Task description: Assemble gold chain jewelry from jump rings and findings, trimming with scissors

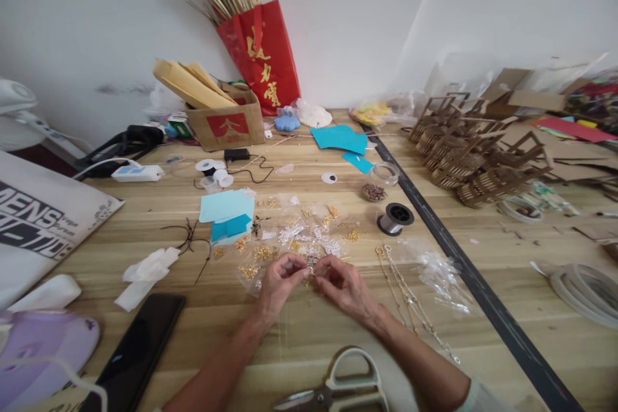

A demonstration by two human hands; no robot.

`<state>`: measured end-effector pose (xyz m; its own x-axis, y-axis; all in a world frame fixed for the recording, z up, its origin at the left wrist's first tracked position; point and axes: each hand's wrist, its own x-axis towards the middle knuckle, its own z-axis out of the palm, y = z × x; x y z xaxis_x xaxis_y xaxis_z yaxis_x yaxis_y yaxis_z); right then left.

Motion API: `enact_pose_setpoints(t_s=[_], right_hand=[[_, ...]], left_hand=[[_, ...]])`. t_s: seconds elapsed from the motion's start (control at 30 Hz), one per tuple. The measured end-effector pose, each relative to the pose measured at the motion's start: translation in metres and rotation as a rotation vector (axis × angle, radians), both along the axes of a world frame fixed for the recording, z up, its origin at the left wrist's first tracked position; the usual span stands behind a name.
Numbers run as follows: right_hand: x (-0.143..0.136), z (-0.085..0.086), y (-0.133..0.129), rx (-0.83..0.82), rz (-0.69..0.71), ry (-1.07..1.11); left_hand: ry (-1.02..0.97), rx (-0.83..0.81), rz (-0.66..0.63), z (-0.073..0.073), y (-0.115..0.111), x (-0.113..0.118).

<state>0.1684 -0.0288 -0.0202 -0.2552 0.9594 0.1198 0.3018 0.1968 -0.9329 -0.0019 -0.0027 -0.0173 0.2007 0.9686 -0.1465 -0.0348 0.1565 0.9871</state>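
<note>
My left hand [284, 280] and my right hand [342, 282] come close together over the wooden table [217, 328]. Thumb and fingers of each are pinched at a small shiny ring-like piece [311, 270] between them. Just beyond the fingertips lie small bags and piles of gold beads [264, 252] and silver findings [332, 246]. Gold and silver chains [398, 280] lie right of my right hand. Scissors [355, 380] rest below my hands, near the bottom edge. A spool of fine wire [396, 219] stands farther right.
A black phone [140, 347] and white tissue [147, 273] lie at left. Blue sheets [226, 207], a jar of beads [374, 191] and small wooden baskets [473, 154] sit farther back. A dark strip [434, 238] crosses the table. Coiled tubing [586, 290] lies at right.
</note>
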Motion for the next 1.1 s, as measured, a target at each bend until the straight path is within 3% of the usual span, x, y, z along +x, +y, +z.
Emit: enact_pose_setpoints(t_s=[0.23, 0.77, 0.97, 1.1], right_hand=[[-0.0029, 0.0019, -0.0023, 0.106, -0.024, -0.057], [-0.0050, 0.0066, -0.0036, 0.170, -0.027, -0.112], [-0.0043, 0.0074, -0.0017, 0.291, -0.017, -0.089], [-0.0043, 0.0090, -0.0017, 0.250, -0.029, -0.061]], left_hand=[[0.009, 0.033, -0.009, 0.0032, -0.0020, 0.0019], [0.045, 0.077, -0.022, 0.0027, -0.0036, 0.0019], [0.044, 0.073, -0.016, 0.0016, -0.0021, 0.0017], [0.059, 0.082, -0.009, 0.0004, -0.0024, 0.0018]])
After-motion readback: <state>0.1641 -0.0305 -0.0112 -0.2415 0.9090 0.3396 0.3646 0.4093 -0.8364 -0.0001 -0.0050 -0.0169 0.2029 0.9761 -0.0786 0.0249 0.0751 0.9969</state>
